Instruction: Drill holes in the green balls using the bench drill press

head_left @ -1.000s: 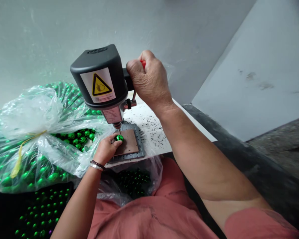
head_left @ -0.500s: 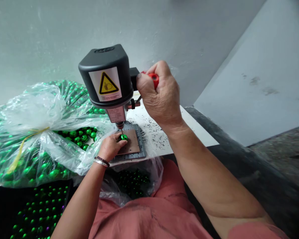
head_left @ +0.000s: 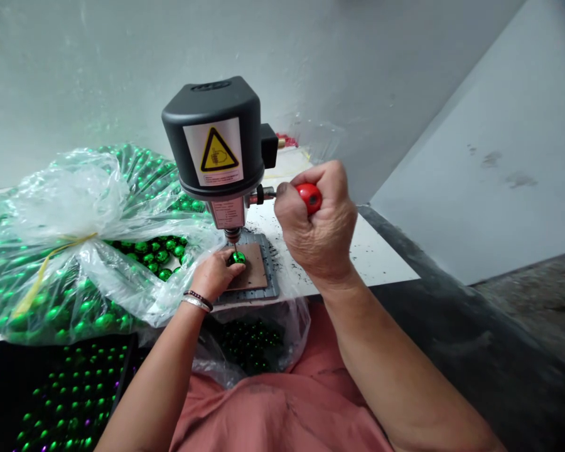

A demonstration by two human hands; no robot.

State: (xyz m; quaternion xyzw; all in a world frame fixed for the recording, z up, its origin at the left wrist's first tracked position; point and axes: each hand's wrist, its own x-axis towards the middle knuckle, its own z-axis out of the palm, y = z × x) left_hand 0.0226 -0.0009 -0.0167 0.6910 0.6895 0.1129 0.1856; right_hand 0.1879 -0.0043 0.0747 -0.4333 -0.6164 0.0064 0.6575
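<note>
My left hand (head_left: 214,274) pinches a shiny green ball (head_left: 238,258) on a brown board (head_left: 252,276), which lies on the grey base plate (head_left: 272,285) of a small drill press. Above the ball is the thin drill bit (head_left: 235,247); whether its tip touches or enters the ball I cannot tell. The black drill press head (head_left: 211,138) carries a yellow warning sticker. My right hand (head_left: 317,223) is wrapped round the red ball knob (head_left: 309,198) of the press lever, to the right of the head.
A large clear plastic bag (head_left: 66,207) of green balls fills the table's left side. An open bag of green balls (head_left: 252,345) hangs below the front edge. Lower left stands a dark container of balls (head_left: 75,389). Dark shavings dot the white table (head_left: 358,251).
My right hand has come down with the red knob, pulling the lever lower. My left hand still holds the ball under the bit. The whole view has shifted slightly.
</note>
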